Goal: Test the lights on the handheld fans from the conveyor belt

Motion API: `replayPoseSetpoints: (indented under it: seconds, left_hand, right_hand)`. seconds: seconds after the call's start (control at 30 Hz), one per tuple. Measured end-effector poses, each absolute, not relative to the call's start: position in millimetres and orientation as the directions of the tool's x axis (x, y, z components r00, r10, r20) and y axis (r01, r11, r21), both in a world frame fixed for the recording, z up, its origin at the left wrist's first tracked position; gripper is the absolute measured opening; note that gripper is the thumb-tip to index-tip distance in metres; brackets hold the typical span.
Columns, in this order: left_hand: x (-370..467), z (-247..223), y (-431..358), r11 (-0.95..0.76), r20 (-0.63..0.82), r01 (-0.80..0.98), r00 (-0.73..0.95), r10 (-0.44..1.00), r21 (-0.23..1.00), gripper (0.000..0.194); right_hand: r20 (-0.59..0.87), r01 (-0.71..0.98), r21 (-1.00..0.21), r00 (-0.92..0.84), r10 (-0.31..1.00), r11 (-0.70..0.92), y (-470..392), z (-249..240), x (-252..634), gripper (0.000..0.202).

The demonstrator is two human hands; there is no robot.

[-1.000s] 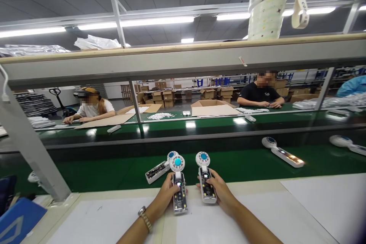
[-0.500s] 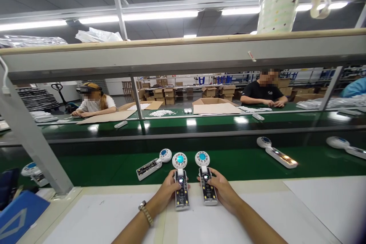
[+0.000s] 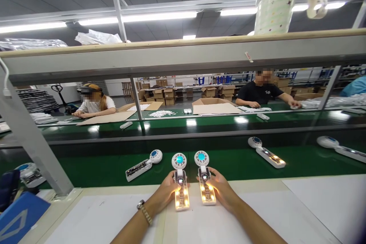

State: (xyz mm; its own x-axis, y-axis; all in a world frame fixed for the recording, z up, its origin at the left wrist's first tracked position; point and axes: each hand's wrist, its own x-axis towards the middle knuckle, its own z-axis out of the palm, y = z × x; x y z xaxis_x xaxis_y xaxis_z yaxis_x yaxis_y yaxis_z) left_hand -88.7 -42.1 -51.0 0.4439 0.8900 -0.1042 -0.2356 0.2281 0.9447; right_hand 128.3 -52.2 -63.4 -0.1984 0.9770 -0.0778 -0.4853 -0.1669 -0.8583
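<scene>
My left hand (image 3: 168, 192) is wrapped round a white device (image 3: 182, 194) with a clear-fronted handle and a round head with a teal centre. My right hand (image 3: 221, 187) grips a matching device (image 3: 207, 190), its thumb on the front. Both devices stand upright side by side, apart, just over the near edge of the white worktop (image 3: 234, 228). Warm yellow lights glow in both handles. On the green belt (image 3: 100, 164) a similar unlit device (image 3: 140, 169) lies left of my hands, and a lit one (image 3: 270, 155) lies to the right.
Another device (image 3: 340, 148) lies at the far right of the belt, and one (image 3: 30, 174) is behind the left post (image 3: 37, 141). A blue folder (image 3: 25, 213) sits at the lower left. A shelf beam (image 3: 183, 55) crosses above. Two people sit across the belt.
The yellow lights in both held devices have come on. The right-hand belt devices and the one beside my left hand have shifted left. The person at the right has stretched an arm sideways.
</scene>
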Motion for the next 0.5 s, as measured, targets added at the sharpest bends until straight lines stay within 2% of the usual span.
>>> replayPoseSetpoints:
  seconds: [0.27, 0.5]
  left_hand:
    - [-89.3, -53.0, -39.4, 0.226, -0.081, -0.270, 0.460, 0.884, 0.936, 0.042]
    - [-89.5, -55.3, -38.2, 0.243, -0.101, -0.274, 0.446, 0.889, 0.931, 0.043]
  right_hand:
    - [-0.072, -0.499, -0.853, -0.173, 0.982, -0.150, -52.4, -63.2, 125.7, 0.051]
    - [-0.075, -0.523, -0.839, -0.164, 0.984, -0.152, -46.6, -72.8, 123.8, 0.057]
